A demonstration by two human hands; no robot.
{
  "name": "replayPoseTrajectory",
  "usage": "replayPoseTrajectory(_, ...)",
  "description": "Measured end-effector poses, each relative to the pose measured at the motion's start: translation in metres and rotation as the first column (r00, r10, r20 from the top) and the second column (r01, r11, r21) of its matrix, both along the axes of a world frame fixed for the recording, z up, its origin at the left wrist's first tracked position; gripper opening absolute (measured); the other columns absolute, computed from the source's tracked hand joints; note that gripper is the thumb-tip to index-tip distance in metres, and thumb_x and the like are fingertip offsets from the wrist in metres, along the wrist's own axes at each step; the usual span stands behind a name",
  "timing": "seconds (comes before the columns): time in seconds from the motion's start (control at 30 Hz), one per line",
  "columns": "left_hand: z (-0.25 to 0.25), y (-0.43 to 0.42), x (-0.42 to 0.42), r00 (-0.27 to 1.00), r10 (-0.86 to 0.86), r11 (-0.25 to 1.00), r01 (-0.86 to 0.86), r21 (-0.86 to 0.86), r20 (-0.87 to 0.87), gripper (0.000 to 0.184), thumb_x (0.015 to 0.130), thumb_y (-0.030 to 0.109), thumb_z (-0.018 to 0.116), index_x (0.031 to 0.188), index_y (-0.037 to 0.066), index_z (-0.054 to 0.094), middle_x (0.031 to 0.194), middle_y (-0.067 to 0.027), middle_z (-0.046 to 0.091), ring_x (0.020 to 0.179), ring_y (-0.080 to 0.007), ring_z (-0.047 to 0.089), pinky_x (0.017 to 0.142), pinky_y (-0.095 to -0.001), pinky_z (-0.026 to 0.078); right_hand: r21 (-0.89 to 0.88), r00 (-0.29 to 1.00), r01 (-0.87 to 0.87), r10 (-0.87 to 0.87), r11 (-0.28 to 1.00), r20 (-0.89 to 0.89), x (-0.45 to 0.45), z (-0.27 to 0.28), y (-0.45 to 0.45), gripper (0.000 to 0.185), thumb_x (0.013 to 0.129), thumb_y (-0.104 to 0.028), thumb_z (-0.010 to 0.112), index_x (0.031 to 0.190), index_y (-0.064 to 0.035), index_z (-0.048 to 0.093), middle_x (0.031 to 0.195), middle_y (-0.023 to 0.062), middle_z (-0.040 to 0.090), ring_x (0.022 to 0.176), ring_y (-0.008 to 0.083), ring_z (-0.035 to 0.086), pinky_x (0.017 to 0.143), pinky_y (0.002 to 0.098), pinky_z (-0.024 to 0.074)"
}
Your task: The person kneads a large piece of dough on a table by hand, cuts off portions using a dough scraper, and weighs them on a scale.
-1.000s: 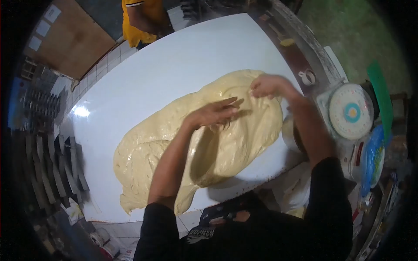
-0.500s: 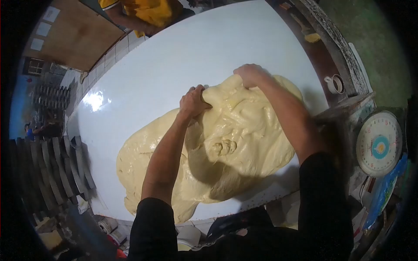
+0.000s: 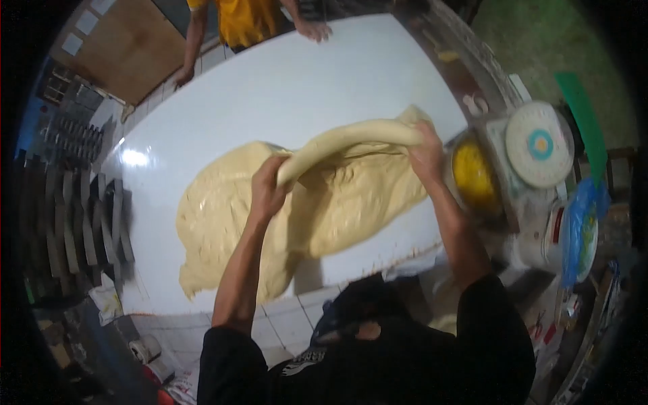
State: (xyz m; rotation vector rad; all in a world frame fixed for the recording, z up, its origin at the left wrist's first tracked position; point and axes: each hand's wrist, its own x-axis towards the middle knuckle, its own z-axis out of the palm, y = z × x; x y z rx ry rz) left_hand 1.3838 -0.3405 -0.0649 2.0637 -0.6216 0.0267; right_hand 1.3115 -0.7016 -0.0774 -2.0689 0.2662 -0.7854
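A white table [image 3: 256, 94] is bearing dough [image 3: 364, 216] toward its near edge, with a person in yellow [image 3: 250, 21] standing at the table's far side and a scale [image 3: 538, 146] sitting to its right. Over the table, the left hand [image 3: 271, 185] and right hand [image 3: 426, 154] are gripping 1 raised fold [image 3: 351, 135] of dough.

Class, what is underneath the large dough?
The dough mostly rests on a white tabletop, visible beyond its far edge. The part directly beneath is covered, so anything else there cannot be seen.
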Motion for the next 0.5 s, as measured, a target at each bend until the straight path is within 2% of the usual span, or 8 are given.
replayPoseTrajectory(0.07, -0.009, 0.054, -0.116, 0.995, -0.062, 0.978, 0.045, 0.205, 0.077, 0.050, 0.073, -0.006, 0.070, 0.121, 0.008, 0.068, 0.115, -0.0163, 0.072, 0.098, -0.0356, 0.071, 0.084, -0.0397, 0.057, -0.101, 0.999, -0.022, 0.019, 0.995, -0.027, -0.091, 0.004, 0.020, 0.024, 0.078, 0.001, 0.072, 0.100, 0.0003, 0.061, 0.094, 0.0174, 0.061, 0.098, 0.0397, 0.064, 0.090, 0.0441, 0.0505)
replayPoseTrajectory(0.13, -0.033, 0.083, -0.226, 0.990, -0.142, 0.928, 0.127, 0.351, 0.018, 0.051, 0.072, 0.000, 0.077, 0.121, 0.010, 0.068, 0.109, -0.0152, 0.072, 0.098, -0.0354, 0.071, 0.081, -0.0416, 0.057, -0.184, 0.985, -0.139, 0.116, 0.973, -0.130, -0.175, -0.047, 0.034, 0.030, 0.077, -0.005, 0.077, 0.102, -0.0019, 0.062, 0.099, 0.0181, 0.061, 0.103, 0.0409, 0.062, 0.091, 0.0458, 0.0497)
replayPoseTrajectory(0.2, -0.031, 0.076, -0.278, 0.981, -0.183, 0.914, 0.192, 0.357, -0.061, 0.037, 0.076, 0.016, 0.082, 0.112, 0.012, 0.071, 0.102, -0.0143, 0.073, 0.091, -0.0317, 0.073, 0.073, -0.0423, 0.057, -0.208, 0.937, -0.290, 0.233, 0.934, -0.260, -0.234, -0.067, 0.054, 0.033, 0.077, -0.010, 0.081, 0.104, -0.0033, 0.062, 0.104, 0.0186, 0.060, 0.107, 0.0414, 0.060, 0.093, 0.0472, 0.0489)
replayPoseTrajectory(0.23, -0.055, 0.081, -0.288, 0.981, -0.181, 0.918, 0.192, 0.346, -0.066, 0.037, 0.076, 0.016, 0.082, 0.112, 0.012, 0.071, 0.102, -0.0143, 0.073, 0.091, -0.0317, 0.073, 0.073, -0.0423, 0.057, -0.201, 0.903, -0.357, 0.283, 0.912, -0.323, -0.257, -0.068, 0.065, 0.035, 0.077, -0.012, 0.081, 0.104, -0.0037, 0.062, 0.106, 0.0188, 0.060, 0.109, 0.0416, 0.059, 0.094, 0.0478, 0.0485)
replayPoseTrajectory(0.3, -0.125, 0.076, -0.285, 0.966, -0.218, 0.798, 0.260, 0.544, -0.141, 0.033, 0.080, 0.036, 0.082, 0.100, 0.012, 0.072, 0.092, -0.0119, 0.073, 0.080, -0.0287, 0.074, 0.065, -0.0417, 0.056, -0.338, 0.788, -0.526, 0.298, 0.780, -0.539, -0.277, -0.072, 0.073, 0.034, 0.078, -0.022, 0.081, 0.103, -0.0052, 0.064, 0.112, 0.0190, 0.060, 0.112, 0.0414, 0.058, 0.096, 0.0498, 0.0470)
replayPoseTrajectory(0.33, -0.129, 0.065, -0.274, 0.987, -0.155, 0.872, 0.161, 0.462, -0.051, 0.032, 0.084, 0.043, 0.078, 0.087, 0.012, 0.072, 0.080, -0.0110, 0.073, 0.068, -0.0288, 0.072, 0.057, -0.0429, 0.054, -0.357, 0.788, -0.530, 0.292, 0.769, -0.541, -0.274, -0.082, 0.073, 0.034, 0.078, -0.022, 0.081, 0.103, -0.0052, 0.064, 0.112, 0.0190, 0.060, 0.112, 0.0414, 0.058, 0.096, 0.0498, 0.0470)
replayPoseTrajectory(0.43, -0.130, 0.044, -0.239, 0.984, -0.164, 0.874, 0.176, 0.454, -0.066, 0.030, 0.083, 0.043, 0.079, 0.081, 0.013, 0.073, 0.070, -0.0110, 0.071, 0.062, -0.0304, 0.071, 0.054, -0.0437, 0.054, -0.404, 0.913, -0.341, 0.196, 0.849, -0.357, -0.251, -0.114, 0.079, 0.023, 0.075, -0.014, 0.072, 0.096, -0.0039, 0.067, 0.093, 0.0200, 0.063, 0.097, 0.0425, 0.060, 0.086, 0.0525, 0.0489)
replayPoseTrajectory(0.5, -0.143, 0.034, -0.216, 0.987, -0.148, 0.892, 0.108, 0.440, 0.060, 0.029, 0.081, 0.042, 0.080, 0.078, 0.014, 0.074, 0.066, -0.0109, 0.070, 0.058, -0.0311, 0.069, 0.053, -0.0444, 0.054, -0.428, 0.904, -0.295, 0.105, 0.854, -0.414, -0.233, -0.118, 0.081, 0.021, 0.077, -0.011, 0.070, 0.096, -0.0028, 0.067, 0.096, 0.0208, 0.065, 0.096, 0.0435, 0.063, 0.084, 0.0520, 0.0510)
